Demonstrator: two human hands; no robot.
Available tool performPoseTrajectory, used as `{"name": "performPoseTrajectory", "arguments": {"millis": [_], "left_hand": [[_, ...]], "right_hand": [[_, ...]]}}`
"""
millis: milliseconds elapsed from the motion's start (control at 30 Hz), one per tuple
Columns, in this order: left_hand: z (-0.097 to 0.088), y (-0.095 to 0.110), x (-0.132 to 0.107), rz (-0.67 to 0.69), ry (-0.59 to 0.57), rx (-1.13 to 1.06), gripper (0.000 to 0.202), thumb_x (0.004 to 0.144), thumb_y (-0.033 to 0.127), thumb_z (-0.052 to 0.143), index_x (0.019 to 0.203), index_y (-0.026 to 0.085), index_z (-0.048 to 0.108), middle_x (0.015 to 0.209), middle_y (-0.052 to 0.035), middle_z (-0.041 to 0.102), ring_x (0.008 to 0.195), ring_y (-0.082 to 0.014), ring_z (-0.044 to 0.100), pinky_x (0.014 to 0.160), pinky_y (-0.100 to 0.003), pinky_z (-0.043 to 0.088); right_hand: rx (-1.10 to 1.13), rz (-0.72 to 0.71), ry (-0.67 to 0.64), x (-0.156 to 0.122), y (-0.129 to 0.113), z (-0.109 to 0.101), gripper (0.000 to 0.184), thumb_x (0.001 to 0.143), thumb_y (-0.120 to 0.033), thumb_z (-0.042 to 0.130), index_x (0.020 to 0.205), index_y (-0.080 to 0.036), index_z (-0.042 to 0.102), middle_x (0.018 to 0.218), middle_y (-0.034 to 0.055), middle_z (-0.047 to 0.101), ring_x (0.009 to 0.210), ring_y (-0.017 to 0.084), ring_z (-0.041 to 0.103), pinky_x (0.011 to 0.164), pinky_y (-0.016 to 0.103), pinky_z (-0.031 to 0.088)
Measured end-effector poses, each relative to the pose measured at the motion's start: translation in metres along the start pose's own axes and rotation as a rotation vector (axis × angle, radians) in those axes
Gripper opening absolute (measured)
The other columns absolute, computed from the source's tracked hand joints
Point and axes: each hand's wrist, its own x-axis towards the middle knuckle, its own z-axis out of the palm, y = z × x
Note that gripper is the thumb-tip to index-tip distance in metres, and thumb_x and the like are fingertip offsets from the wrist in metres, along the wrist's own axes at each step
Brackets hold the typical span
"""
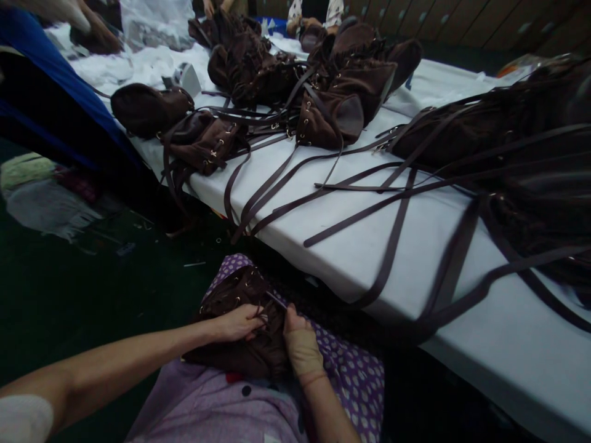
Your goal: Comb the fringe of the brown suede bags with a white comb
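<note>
A dark brown bag point(240, 286) with gold-coloured eyelets lies on my lap, over purple dotted cloth. My left hand point(240, 323) is closed with its fingers pinching the gathered material of this bag; whether a cord is also in the pinch I cannot tell. Close by on the right, my right hand point(299, 338) is closed round one end of a thin, pale, rod-like tool point(277, 299). That tool points up and left across the bag's edge. Its exact kind and its tip are hard to make out in the dim light.
A white-covered table point(286, 227) stands ahead and right. Brown drawstring bags point(332, 120) are heaped on it, and long straps point(351, 215) hang over its near edge. A large dark pile point(530, 141) lies right. Co-workers stand left point(60, 92) and across the table point(318, 18).
</note>
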Motion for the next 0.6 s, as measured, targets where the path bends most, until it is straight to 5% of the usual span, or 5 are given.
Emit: {"name": "performPoseTrajectory", "arguments": {"millis": [167, 333, 467, 600], "left_hand": [[0.001, -0.006, 0.009, 0.091, 0.124, -0.097, 0.037, 0.082, 0.052, 0.054, 0.084, 0.015, 0.058, 0.079, -0.0019, 0.061, 0.073, -0.0152, 0.053, 0.071, -0.026, 0.043], [0.003, -0.008, 0.012, 0.176, 0.181, -0.146, 0.032, 0.080, 0.049, 0.059, 0.080, 0.016, 0.063, 0.084, -0.0028, 0.065, 0.086, -0.0196, 0.056, 0.085, -0.029, 0.041], [0.000, -0.008, 0.007, 0.160, 0.138, -0.153, 0.038, 0.077, 0.049, 0.062, 0.062, 0.014, 0.062, 0.059, -0.0009, 0.057, 0.061, -0.0141, 0.048, 0.063, -0.025, 0.038], [-0.005, -0.006, -0.001, 0.140, 0.114, -0.212, 0.045, 0.074, 0.053, 0.064, 0.053, 0.014, 0.059, 0.050, 0.0007, 0.050, 0.051, -0.0101, 0.039, 0.055, -0.024, 0.031]], "right_hand": [[-0.041, -0.021, 0.044, -0.023, -0.002, -0.012, 0.043, 0.091, -0.006, 0.039, 0.130, -0.019, 0.051, 0.097, 0.0111, 0.066, 0.071, 0.016, 0.068, 0.060, 0.022, 0.051], [-0.122, -0.209, 0.127, -0.030, -0.002, -0.028, 0.052, 0.089, -0.003, 0.037, 0.138, -0.020, 0.045, 0.105, 0.0142, 0.063, 0.078, 0.018, 0.065, 0.067, 0.026, 0.052], [-0.083, -0.188, -0.098, -0.014, 0.016, -0.042, 0.053, 0.086, -0.002, 0.041, 0.135, -0.023, 0.048, 0.097, 0.0121, 0.065, 0.078, 0.018, 0.065, 0.066, 0.024, 0.050], [-0.052, -0.088, -0.148, -0.005, 0.056, -0.058, 0.048, 0.086, -0.006, 0.045, 0.130, -0.024, 0.052, 0.094, 0.0109, 0.067, 0.078, 0.017, 0.067, 0.067, 0.023, 0.047]]}}
